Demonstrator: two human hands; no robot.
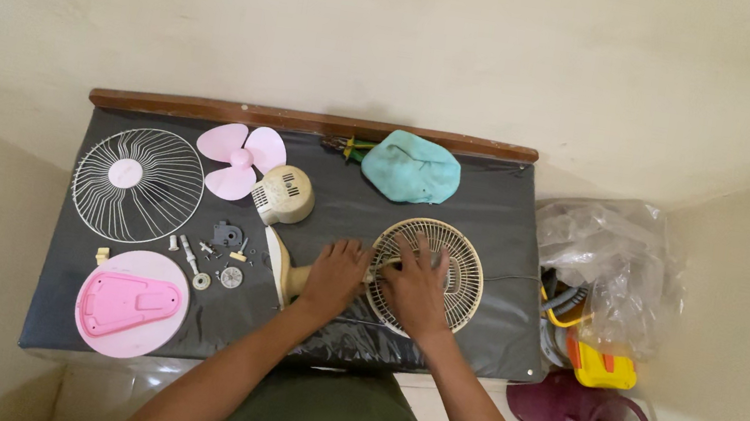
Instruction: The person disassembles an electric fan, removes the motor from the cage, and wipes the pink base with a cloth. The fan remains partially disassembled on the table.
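Observation:
My right hand lies on a round cream fan guard on the black-covered table, fingers spread over its grille. My left hand rests just left of the guard, on a cream fan stand piece. A cream fan motor housing with pink blades lies beyond my left hand.
A white wire guard and a pink round base lie at the table's left, with several small screws and parts between. A teal cloth sits at the back. Right of the table are plastic bags, a yellow object and a purple jug.

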